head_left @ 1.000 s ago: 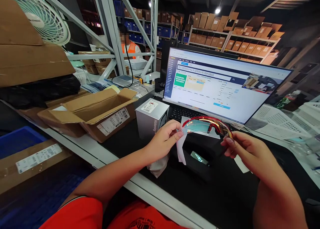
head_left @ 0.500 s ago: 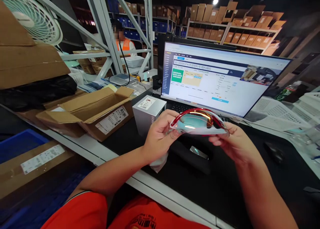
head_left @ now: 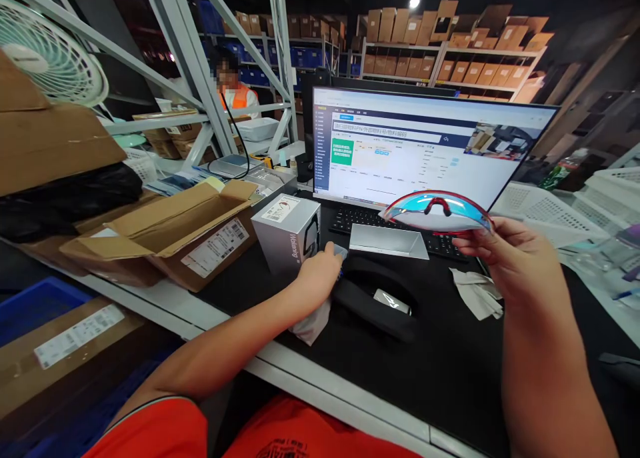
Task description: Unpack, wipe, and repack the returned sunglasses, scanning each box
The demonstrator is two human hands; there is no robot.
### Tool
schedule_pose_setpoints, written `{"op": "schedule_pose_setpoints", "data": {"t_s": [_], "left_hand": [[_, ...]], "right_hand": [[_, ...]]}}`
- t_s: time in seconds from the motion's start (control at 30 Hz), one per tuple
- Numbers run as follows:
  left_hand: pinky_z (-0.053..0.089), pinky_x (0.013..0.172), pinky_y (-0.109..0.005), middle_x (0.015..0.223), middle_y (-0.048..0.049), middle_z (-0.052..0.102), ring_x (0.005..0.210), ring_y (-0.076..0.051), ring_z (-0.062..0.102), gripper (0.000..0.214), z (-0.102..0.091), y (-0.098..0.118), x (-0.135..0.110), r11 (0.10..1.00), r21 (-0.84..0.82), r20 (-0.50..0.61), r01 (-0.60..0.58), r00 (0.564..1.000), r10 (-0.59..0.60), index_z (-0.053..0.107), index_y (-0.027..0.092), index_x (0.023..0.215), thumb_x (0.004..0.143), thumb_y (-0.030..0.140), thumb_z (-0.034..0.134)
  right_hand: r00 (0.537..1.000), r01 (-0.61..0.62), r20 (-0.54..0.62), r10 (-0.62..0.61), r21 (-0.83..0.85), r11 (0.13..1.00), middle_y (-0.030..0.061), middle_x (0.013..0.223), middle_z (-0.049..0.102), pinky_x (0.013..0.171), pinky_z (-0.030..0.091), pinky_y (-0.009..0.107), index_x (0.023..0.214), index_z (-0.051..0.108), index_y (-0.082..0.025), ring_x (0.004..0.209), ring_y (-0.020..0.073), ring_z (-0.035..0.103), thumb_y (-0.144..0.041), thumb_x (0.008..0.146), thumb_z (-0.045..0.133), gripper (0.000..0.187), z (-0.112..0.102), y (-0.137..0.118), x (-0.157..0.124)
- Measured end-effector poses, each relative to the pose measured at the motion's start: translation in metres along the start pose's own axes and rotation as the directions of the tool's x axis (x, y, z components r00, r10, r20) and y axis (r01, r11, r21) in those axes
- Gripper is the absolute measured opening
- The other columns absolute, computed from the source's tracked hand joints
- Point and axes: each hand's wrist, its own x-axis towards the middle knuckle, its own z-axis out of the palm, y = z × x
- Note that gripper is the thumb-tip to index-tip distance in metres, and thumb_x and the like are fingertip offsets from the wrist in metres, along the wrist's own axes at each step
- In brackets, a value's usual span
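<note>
Red-rimmed sunglasses (head_left: 407, 211) with a blue mirrored lens are up in front of the monitor. My right hand (head_left: 520, 255) pinches them at their right end. Down beside a silver-grey printed box (head_left: 285, 235), my left hand (head_left: 320, 275) has its fingers curled, and a bit of clear, bluish material shows at the fingertips; what they grip is hidden. A pale crumpled pouch (head_left: 313, 325) lies under that wrist. Just right of it, a black open eyewear case (head_left: 373, 311) holds a small packet with a light mark (head_left: 393, 303).
An open silver tray-like box part (head_left: 387, 240) lies before the keyboard (head_left: 360, 219). A light cloth (head_left: 477, 293) rests on the black mat. The monitor (head_left: 390, 151) stands behind, an open carton (head_left: 165, 235) at left, white baskets (head_left: 530, 211) at right. A co-worker (head_left: 243, 98) is beyond the rack.
My left hand has let go of the sunglasses and dropped toward the case and pouch. My right hand has carried the sunglasses rightward and turned them. The view has shifted slightly.
</note>
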Motion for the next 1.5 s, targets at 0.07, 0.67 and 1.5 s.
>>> {"op": "schedule_pose_setpoints", "data": {"t_s": [0.07,0.67,1.5], "left_hand": [[0.054,0.070,-0.030,0.111,-0.0128,0.064,0.082,-0.021,0.070,0.028,-0.010,0.001,0.000,0.999,-0.014,-0.059,-0.037,0.998,0.036,0.064,0.017,0.091,0.086,0.000,0.043],[0.056,0.093,-0.042,0.121,-0.0186,0.067,0.108,-0.029,0.067,0.022,-0.012,0.029,-0.036,0.775,-0.078,-0.336,-0.627,0.748,0.572,0.068,0.015,0.104,0.093,0.019,0.051],[0.038,0.063,-0.028,0.079,-0.0016,0.055,0.069,-0.014,0.055,0.037,-0.016,0.048,-0.055,0.911,-0.244,-0.150,-0.331,0.941,0.302,0.056,0.018,0.072,0.103,0.027,0.039]], "right_hand": [[1.000,0.007,0.012,-0.007,-0.025,1.000,0.0045,0.074,0.075,0.063,0.062,0.022,0.087,0.078,-0.018,0.065,0.0168,0.074,-0.033,0.071,0.090,0.025,0.001,-0.002,-0.002],[0.966,0.001,-0.252,-0.059,-0.225,0.974,0.0071,0.077,0.078,0.061,0.065,0.028,0.085,0.083,-0.021,0.063,0.0200,0.074,-0.042,0.060,0.094,0.034,-0.064,-0.027,-0.056],[0.912,0.163,-0.247,-0.327,-0.514,0.842,0.0034,0.086,0.080,0.059,0.062,0.023,0.093,0.083,-0.026,0.069,0.0186,0.076,-0.022,0.081,0.078,0.014,-0.007,0.078,-0.172]]}}
